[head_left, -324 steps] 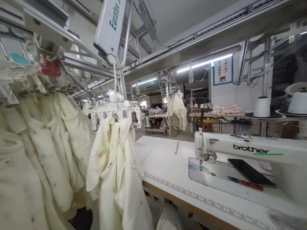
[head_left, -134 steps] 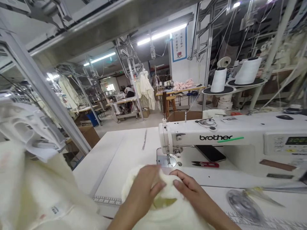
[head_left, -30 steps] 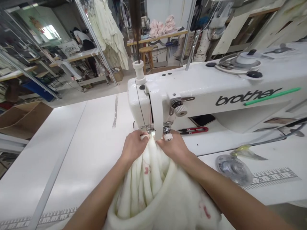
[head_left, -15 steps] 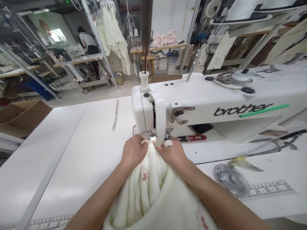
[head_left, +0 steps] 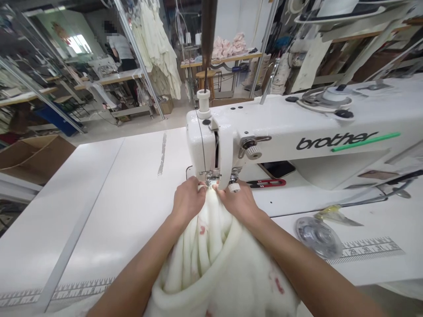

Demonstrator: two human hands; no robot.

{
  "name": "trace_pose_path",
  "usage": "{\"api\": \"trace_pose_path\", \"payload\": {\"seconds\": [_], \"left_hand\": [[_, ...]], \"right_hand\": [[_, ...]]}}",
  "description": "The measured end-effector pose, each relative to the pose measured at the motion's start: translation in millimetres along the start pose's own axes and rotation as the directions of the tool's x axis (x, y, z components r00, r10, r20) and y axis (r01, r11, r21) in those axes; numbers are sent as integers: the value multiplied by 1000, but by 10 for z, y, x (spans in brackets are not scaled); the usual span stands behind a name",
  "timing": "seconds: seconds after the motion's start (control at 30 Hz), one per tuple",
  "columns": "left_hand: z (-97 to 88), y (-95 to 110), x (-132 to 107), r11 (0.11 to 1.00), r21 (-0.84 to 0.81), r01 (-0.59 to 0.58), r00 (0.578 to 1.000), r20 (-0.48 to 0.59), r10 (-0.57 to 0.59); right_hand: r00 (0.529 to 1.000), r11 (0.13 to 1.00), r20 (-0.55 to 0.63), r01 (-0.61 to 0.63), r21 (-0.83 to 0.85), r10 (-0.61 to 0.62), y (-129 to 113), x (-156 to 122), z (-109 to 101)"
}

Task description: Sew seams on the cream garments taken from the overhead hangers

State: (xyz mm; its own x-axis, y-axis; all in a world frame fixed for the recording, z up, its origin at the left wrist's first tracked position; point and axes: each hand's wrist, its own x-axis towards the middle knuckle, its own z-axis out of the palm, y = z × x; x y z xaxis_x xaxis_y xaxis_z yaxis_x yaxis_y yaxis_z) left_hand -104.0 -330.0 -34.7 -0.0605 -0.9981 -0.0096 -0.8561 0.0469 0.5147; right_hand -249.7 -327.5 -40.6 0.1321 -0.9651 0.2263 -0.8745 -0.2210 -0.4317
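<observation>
At tabletop (head_left: pixel 109 207) near edge: cream fleece garment (head_left: pixel 214 255), bunched, leading edge under sewing machine (head_left: pixel 297 127) head.
Left hand (head_left: pixel 188 200): pinching garment edge, left of head.
Right hand (head_left: pixel 239 203): pinching same edge, right side.

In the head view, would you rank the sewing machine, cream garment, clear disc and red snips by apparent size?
1. sewing machine
2. cream garment, inflated by nearness and cropped
3. clear disc
4. red snips, partly hidden

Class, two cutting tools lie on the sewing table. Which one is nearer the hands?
The red thread snips, just beyond the right hand under the machine's arm. The long yellow-taped scissors lie farther right, beside the clear disc.
</observation>
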Motion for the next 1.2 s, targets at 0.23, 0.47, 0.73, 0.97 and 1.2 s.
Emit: {"api": "trace_pose_path", "payload": {"seconds": [0.23, 0.47, 0.73, 0.97, 1.2], "left_hand": [[-1, 21, 29, 1000, 18, 24, 1000, 0, -24], [32, -3, 43, 999, 53, 10, 999, -44, -7], [9, -13, 29, 1000, -22, 13, 1000, -29, -13], [-39, 20, 33, 998, -35, 45, 999, -3, -46], [-26, 11, 20, 999, -52, 8, 999, -37, -10]], "right_hand": [[1000, 998, -3, 15, -62, -15, 5, 38, 65], [1000, 993, -11, 12, -117, -13, 31, 36, 125], [1000, 991, 11, -11, -132, 12, 24, 36, 117], [1000, 995, 1, -29, -95, 29, -4, 46, 117], [998, 996, 21, 49, 81, -51, 92, -60, -18]]}}
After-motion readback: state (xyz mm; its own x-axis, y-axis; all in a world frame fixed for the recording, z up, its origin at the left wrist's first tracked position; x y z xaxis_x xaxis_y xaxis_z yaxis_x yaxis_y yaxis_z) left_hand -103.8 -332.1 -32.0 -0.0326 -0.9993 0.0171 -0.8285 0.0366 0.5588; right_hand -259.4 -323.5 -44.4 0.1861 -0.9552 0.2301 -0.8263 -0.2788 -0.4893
